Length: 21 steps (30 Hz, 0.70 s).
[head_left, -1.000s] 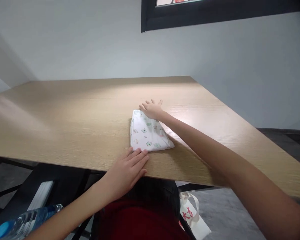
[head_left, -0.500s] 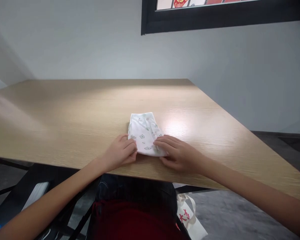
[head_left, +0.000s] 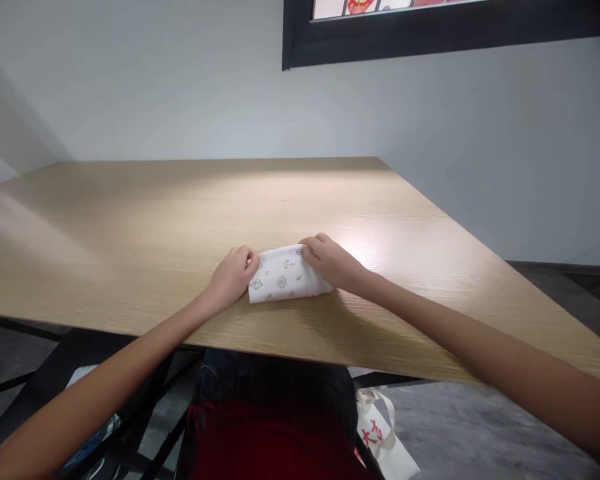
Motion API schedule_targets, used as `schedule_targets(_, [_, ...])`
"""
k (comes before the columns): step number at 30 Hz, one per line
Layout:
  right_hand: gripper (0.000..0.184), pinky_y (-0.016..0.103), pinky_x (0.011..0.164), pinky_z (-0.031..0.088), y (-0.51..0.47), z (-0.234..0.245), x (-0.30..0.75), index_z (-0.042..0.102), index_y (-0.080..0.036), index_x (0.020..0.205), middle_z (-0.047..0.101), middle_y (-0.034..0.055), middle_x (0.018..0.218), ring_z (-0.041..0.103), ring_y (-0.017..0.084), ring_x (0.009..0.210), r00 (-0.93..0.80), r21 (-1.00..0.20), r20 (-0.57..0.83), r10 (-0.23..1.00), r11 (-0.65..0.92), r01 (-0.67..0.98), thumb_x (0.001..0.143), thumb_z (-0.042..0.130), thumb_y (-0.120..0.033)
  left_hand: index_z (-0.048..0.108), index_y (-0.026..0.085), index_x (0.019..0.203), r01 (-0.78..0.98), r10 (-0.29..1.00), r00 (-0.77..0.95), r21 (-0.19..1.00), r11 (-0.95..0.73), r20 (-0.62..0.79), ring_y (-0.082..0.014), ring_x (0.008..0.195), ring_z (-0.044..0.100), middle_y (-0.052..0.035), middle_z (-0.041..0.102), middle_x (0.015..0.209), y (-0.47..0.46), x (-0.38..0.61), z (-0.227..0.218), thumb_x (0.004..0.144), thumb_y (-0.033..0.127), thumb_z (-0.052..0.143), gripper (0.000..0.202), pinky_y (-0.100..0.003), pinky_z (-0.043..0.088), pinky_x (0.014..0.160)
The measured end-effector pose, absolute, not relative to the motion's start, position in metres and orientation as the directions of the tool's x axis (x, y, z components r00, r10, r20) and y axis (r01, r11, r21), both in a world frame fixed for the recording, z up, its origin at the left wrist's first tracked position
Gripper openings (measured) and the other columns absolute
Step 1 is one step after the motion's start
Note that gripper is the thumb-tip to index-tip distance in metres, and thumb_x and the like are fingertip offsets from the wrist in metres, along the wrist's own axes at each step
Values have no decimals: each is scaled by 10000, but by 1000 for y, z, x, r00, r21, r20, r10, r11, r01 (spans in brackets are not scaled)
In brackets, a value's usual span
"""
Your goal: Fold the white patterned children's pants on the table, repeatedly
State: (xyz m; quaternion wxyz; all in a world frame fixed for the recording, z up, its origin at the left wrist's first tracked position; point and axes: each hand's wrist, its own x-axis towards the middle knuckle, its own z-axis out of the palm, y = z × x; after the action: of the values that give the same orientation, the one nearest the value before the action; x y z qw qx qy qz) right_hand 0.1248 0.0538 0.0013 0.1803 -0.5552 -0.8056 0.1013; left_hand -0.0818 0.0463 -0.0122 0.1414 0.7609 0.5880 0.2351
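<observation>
Left hand (head_left: 234, 275) and right hand (head_left: 325, 261) have shifted from the near corners to the far edge of the cloth (head_left: 283, 280), which now shows shorter front to back.
Each hand grasps a far corner, curled over the edge; thumb placement is hidden; the printed cloth sits between them on the wooden table (head_left: 155, 233), near its front; for good work, in judgement, keep both corners level, match the edges and smooth the crease; below the table, a white bag (head_left: 393, 453) bears red lettering, contents not visible; a clear bottle (head_left: 91, 443) is mostly hidden, contents unclear.
</observation>
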Motion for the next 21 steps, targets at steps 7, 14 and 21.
schedule_targets(7, [266, 432, 854, 324, 46, -2, 88, 593, -104, 995, 598, 138, 996, 499, 264, 916, -478, 96, 488, 730, 499, 861, 890, 350, -135, 523, 150, 956, 905, 928, 232, 284, -316, 293, -260, 989, 480, -120, 529, 1031, 60, -41, 3, 901, 224, 309, 233, -436, 326, 867])
schedule_targets(14, [388, 422, 788, 421, 61, -30, 149, 451, -117, 1219, 563, 156, 1143, 515, 287, 994, -475, -113, 308, 824, 527, 842, 953, 211, -266, 561, 159, 848, 861, 922, 329, 337, -381, 204, -260, 964, 483, -94, 570, 940, 67, -77, -21, 890, 297, 332, 271, -446, 337, 869])
schedule_targets(21, [322, 435, 792, 454, -10, -34, 176, 465, -166, 1090, 542, 141, 1058, 499, 289, 985, -378, -432, 342, 860, 501, 750, 881, 411, -406, 547, 162, 982, 714, 936, 339, 624, -318, 90, -171, 833, 581, -76, 629, 987, 67, -92, 0, 924, 361, 158, 441, -305, 457, 728])
